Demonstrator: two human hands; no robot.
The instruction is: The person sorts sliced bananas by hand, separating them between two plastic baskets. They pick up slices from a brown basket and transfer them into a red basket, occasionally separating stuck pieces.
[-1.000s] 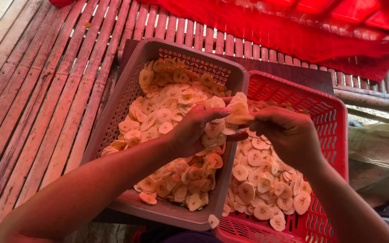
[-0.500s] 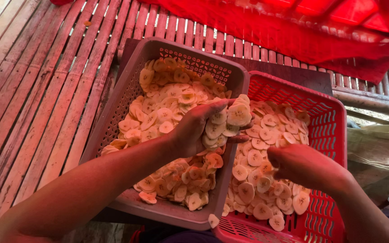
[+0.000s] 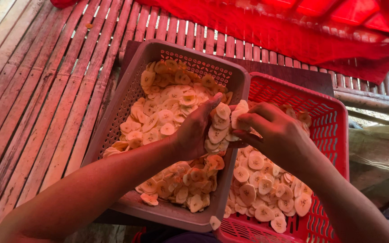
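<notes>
My left hand (image 3: 193, 131) cups a stack of pale round fruit slices (image 3: 219, 128) above the rim between two baskets. My right hand (image 3: 273, 132) pinches slices at the top of that stack with its fingertips. The grey perforated basket (image 3: 127, 96) on the left holds a heap of yellowish slices (image 3: 167, 108). The red perforated basket (image 3: 327, 114) on the right holds more slices (image 3: 262, 191) along its near half.
Both baskets rest on a slatted bamboo floor (image 3: 32, 103). A red cloth (image 3: 302, 31) hangs across the back. A pale plastic bag (image 3: 377, 153) lies at the right edge. One slice (image 3: 214, 222) sits on the grey basket's near rim.
My right hand dropped toward the red basket half a second ago and has come back up to the stack in my left hand. My left hand has stayed in place.
</notes>
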